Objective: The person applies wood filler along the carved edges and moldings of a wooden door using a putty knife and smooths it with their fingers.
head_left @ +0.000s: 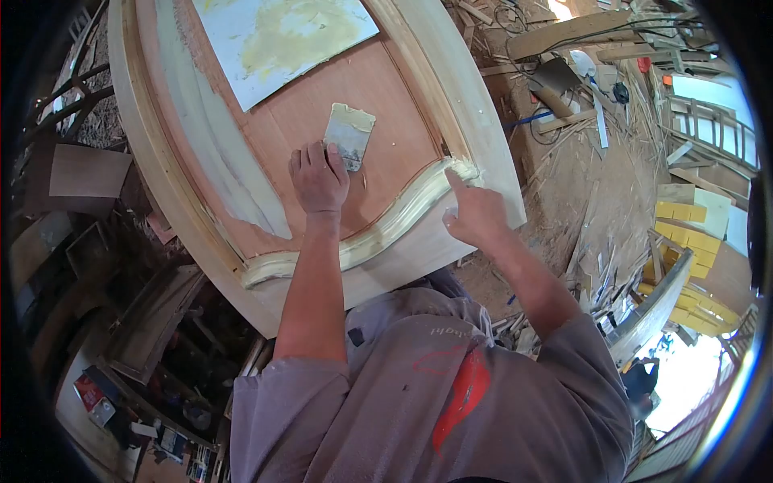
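My left hand (316, 179) is closed on a flat putty scraper (348, 138), whose far edge carries cream-coloured filler. That hand is over the reddish wooden panel (403, 129) of a large door-like piece. My right hand (481, 216) has its index finger stretched out to the right end of the curved moulding (386, 228), and the fingertip appears to touch it. Its thumb stands apart and I see nothing held in it. Pale filler coats the moulding. A white board (298, 60) smeared with yellowish filler lies on the panel beyond the scraper.
The pale wooden frame (495, 153) surrounds the panel. Wood offcuts and shavings cover the ground (572, 201) on the right, with a wood-handled tool (554, 103) and cables among them. Yellow blocks (692, 245) are farther right. Dark shelving with clutter (153, 322) stands at the left.
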`<move>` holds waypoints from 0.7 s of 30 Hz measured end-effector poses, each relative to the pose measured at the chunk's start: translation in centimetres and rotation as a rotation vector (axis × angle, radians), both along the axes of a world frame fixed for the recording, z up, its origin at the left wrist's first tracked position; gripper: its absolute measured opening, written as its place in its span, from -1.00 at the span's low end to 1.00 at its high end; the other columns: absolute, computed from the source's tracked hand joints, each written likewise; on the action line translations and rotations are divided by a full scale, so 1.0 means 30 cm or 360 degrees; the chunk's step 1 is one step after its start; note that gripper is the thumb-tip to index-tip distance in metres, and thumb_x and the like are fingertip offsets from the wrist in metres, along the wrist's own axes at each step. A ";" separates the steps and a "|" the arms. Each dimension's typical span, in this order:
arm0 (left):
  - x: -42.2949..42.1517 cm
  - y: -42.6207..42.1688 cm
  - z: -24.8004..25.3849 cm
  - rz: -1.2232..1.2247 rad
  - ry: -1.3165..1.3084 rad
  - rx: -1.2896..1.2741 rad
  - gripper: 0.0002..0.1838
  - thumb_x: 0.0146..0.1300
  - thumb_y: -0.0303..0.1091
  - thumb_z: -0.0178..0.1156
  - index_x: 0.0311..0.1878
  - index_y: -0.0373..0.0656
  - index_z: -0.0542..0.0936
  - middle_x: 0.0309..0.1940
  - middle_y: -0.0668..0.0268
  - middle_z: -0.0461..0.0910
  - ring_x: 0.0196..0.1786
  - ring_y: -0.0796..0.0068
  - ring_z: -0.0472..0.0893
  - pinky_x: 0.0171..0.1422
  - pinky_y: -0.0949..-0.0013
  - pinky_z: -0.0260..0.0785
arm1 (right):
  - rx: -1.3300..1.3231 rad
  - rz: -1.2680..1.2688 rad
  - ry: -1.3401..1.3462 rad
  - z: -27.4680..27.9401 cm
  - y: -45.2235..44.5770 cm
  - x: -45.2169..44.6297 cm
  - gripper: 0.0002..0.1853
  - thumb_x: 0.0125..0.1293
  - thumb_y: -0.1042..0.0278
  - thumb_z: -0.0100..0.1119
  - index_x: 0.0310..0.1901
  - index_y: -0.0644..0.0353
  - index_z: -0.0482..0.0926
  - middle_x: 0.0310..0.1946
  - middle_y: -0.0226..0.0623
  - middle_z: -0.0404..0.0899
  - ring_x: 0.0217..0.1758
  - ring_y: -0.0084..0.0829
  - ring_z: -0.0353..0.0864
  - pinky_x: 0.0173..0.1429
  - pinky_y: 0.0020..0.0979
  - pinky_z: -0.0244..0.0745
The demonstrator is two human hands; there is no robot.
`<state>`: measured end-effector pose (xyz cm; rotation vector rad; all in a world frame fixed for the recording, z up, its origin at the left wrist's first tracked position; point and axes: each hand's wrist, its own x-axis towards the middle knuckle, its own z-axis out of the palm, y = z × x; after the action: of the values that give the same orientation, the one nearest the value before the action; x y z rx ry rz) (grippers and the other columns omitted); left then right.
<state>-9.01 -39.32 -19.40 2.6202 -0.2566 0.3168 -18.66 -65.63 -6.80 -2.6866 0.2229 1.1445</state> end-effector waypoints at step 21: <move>0.005 -0.001 0.020 -0.0023 0.0054 -0.0106 -0.75 0.56 -0.23 0.08 -0.14 -0.22 0.58 -0.21 0.05 0.62 -0.10 -0.08 0.56 0.09 -0.08 0.39 | 0.0439 0.0407 0.0022 0.002 0.254 -0.154 -0.15 0.17 0.42 0.23 0.55 0.48 0.33 -0.44 -0.08 0.77 -0.35 -0.07 0.81 -0.24 -0.06 0.63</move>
<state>-8.87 -39.33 -18.81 2.5549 -0.2492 0.2714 -23.28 -58.01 -6.72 -2.5109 -0.2662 1.1640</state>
